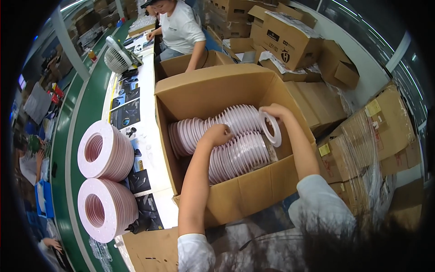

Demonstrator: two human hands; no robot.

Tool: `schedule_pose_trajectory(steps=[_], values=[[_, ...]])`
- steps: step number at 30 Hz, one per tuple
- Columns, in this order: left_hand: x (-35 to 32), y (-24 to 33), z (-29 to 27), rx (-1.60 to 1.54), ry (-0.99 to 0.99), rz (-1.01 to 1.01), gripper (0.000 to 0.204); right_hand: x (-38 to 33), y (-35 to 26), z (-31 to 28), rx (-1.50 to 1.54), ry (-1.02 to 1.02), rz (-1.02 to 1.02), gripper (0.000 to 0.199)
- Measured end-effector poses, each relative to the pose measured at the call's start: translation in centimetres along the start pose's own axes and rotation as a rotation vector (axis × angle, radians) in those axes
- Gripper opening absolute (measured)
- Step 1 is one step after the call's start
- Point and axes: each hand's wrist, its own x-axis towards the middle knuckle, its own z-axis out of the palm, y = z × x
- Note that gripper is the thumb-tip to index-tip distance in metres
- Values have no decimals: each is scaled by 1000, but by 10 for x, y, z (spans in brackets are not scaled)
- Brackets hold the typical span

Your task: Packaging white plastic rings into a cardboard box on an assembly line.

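Observation:
An open cardboard box stands in front of me, holding rows of thin pale pink rings packed on edge. Near the box's right wall, my right hand grips the rim of one ring, which stands apart from the rows with its hole showing. My left hand is down inside the box over the middle of the rows, its fingers curled in against the rings. Whether a ring is between those fingers is hidden.
Two stacks of thick pink foam rings sit left of the box, beside a white table with dark printed packages. A white fan stands farther back. Ahead, a person reaches into another box. Cartons crowd the right.

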Motion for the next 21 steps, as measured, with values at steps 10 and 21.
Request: schedule_pose_trajectory(steps=[10, 21], values=[[8, 41, 4, -516, 356, 136, 51, 19, -32, 64, 1043, -568, -517, 36], [31, -16, 16, -705, 564, 77, 42, 49, -40, 76, 1223, -337, -302, 38]])
